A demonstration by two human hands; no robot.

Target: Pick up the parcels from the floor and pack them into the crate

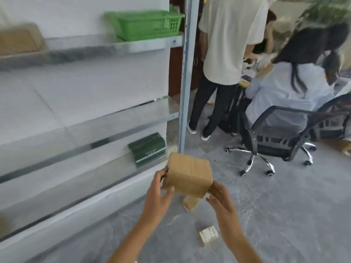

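A green crate (pixel 148 25) sits at the right end of the top shelf (pixel 79 46). Below it, the left hand (pixel 159 192) grips a cardboard box (pixel 188 177) held above the floor (pixel 275 215), and the right hand (pixel 222 202) props its lower right corner with extended fingers. Two small parcels (pixel 209 234) lie on the floor beneath.
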